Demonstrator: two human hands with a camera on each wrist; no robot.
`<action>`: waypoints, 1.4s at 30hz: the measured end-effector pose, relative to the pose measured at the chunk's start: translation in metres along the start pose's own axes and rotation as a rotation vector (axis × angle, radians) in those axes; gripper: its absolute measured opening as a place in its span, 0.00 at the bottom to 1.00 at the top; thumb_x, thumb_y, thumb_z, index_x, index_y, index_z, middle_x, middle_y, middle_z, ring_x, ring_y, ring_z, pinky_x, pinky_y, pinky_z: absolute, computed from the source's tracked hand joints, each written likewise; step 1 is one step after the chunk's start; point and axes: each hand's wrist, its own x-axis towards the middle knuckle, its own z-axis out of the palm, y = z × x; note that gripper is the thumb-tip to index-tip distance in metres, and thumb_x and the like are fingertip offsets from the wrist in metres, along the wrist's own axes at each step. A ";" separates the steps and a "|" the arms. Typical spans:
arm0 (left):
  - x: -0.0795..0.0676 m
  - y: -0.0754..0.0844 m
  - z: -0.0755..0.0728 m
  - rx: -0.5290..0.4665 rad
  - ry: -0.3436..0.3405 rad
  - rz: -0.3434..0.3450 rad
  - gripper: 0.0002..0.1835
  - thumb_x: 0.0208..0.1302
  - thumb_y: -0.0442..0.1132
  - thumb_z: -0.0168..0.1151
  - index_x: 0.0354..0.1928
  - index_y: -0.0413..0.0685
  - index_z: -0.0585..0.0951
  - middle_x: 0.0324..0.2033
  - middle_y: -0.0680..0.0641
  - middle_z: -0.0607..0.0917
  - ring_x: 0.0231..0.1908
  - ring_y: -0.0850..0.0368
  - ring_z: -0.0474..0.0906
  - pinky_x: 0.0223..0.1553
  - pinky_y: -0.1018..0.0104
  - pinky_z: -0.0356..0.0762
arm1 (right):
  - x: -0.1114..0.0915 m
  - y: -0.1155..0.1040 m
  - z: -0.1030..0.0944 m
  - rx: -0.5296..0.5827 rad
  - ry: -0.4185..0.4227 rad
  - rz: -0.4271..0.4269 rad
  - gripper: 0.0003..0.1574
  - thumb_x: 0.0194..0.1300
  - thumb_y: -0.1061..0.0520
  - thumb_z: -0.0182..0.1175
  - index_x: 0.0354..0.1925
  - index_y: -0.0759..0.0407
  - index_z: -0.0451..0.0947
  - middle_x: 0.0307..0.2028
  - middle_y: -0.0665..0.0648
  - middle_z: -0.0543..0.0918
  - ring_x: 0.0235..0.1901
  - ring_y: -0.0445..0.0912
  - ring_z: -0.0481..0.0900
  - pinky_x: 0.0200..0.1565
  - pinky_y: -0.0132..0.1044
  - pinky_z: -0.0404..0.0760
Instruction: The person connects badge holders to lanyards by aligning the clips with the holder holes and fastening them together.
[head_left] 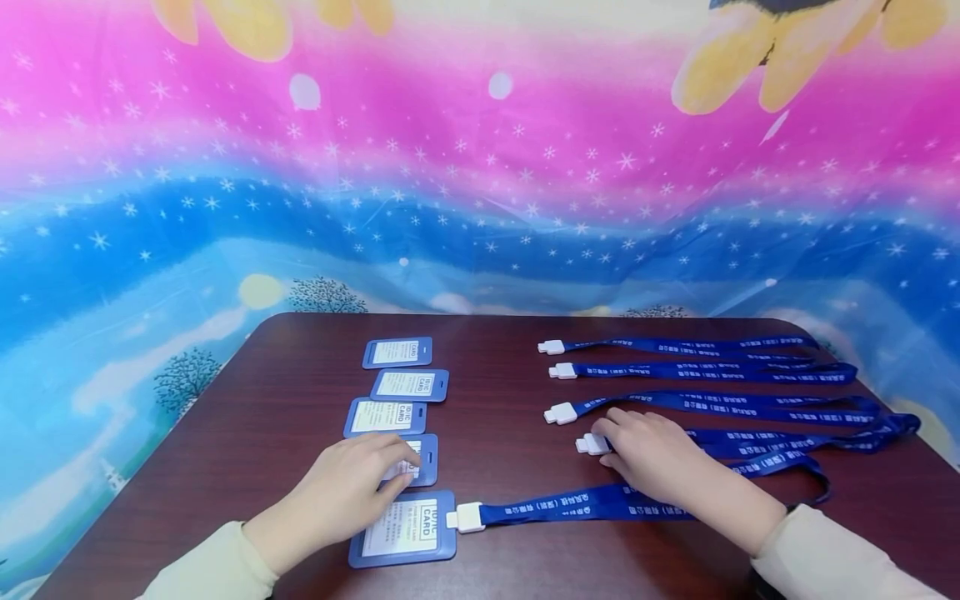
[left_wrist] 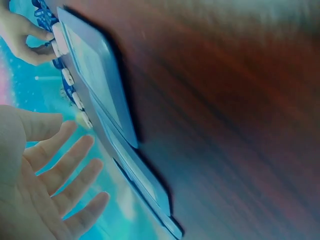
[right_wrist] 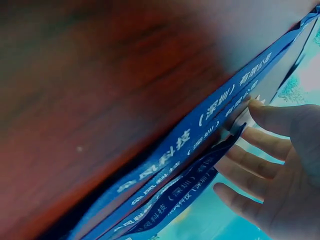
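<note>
On table [head_left: 495, 417]: 1 card holder [head_left: 402, 529] apparently joined to 1 lanyard [head_left: 570, 504], 4 separate pairs likely remaining. Left hand [head_left: 352, 479] over next card holder [head_left: 429, 461], fingers spread; next white clip [head_left: 592, 444] pinched in right hand [head_left: 651, 448].

Front badge [head_left: 401, 533] reads "ID/IC CARD"; its smaller print is illegible. Badges [head_left: 386, 418] behind the front badge: same heading, partly legible. Blue lanyards [head_left: 585, 504] right of and beyond the front badge: repeated white "风科技(深圳)有限公司", leading character unclear
</note>
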 end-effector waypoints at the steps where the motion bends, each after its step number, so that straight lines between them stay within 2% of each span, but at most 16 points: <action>1: 0.002 -0.001 0.001 0.002 -0.005 -0.010 0.10 0.62 0.44 0.69 0.45 0.57 0.86 0.44 0.57 0.85 0.49 0.58 0.81 0.49 0.52 0.80 | 0.001 0.000 0.000 -0.002 0.003 0.000 0.22 0.52 0.52 0.77 0.45 0.57 0.83 0.37 0.53 0.83 0.36 0.48 0.82 0.42 0.48 0.84; 7: 0.009 -0.008 0.005 -0.025 -0.075 -0.107 0.20 0.59 0.44 0.72 0.54 0.51 0.83 0.52 0.50 0.82 0.55 0.52 0.77 0.53 0.50 0.78 | 0.007 0.000 0.002 -0.016 0.030 -0.011 0.19 0.53 0.53 0.76 0.42 0.57 0.84 0.36 0.55 0.85 0.35 0.49 0.83 0.43 0.49 0.84; 11: 0.013 -0.014 0.008 -0.033 -0.118 -0.137 0.27 0.58 0.48 0.73 0.59 0.49 0.80 0.55 0.47 0.80 0.56 0.50 0.76 0.55 0.49 0.77 | 0.009 -0.001 0.003 -0.032 0.033 -0.014 0.18 0.53 0.53 0.76 0.42 0.57 0.84 0.36 0.55 0.85 0.35 0.49 0.84 0.43 0.51 0.84; 15: 0.017 -0.018 0.011 -0.037 -0.136 -0.139 0.30 0.56 0.50 0.74 0.60 0.49 0.80 0.54 0.47 0.79 0.54 0.51 0.75 0.55 0.50 0.76 | 0.009 -0.001 0.002 -0.040 0.030 -0.018 0.18 0.53 0.53 0.76 0.41 0.57 0.84 0.36 0.55 0.85 0.35 0.50 0.84 0.43 0.51 0.84; 22: 0.021 -0.016 0.010 -0.048 -0.164 -0.158 0.30 0.53 0.50 0.77 0.58 0.50 0.82 0.52 0.48 0.78 0.50 0.53 0.73 0.52 0.51 0.77 | 0.010 -0.001 0.004 -0.043 0.024 -0.019 0.19 0.52 0.53 0.77 0.42 0.57 0.84 0.37 0.55 0.85 0.36 0.50 0.84 0.42 0.50 0.84; 32: 0.019 -0.017 0.008 -0.048 -0.188 -0.144 0.32 0.52 0.50 0.77 0.60 0.51 0.81 0.54 0.48 0.77 0.52 0.52 0.73 0.53 0.49 0.77 | 0.010 -0.002 0.002 -0.054 0.020 -0.013 0.19 0.50 0.54 0.78 0.40 0.56 0.85 0.34 0.54 0.85 0.35 0.49 0.84 0.45 0.52 0.82; 42: 0.020 -0.014 0.009 -0.035 -0.173 -0.135 0.31 0.52 0.50 0.76 0.59 0.49 0.81 0.53 0.48 0.78 0.50 0.53 0.74 0.52 0.51 0.78 | 0.015 -0.012 0.000 -0.052 0.046 -0.028 0.16 0.49 0.54 0.78 0.37 0.57 0.87 0.31 0.52 0.86 0.32 0.47 0.84 0.39 0.43 0.82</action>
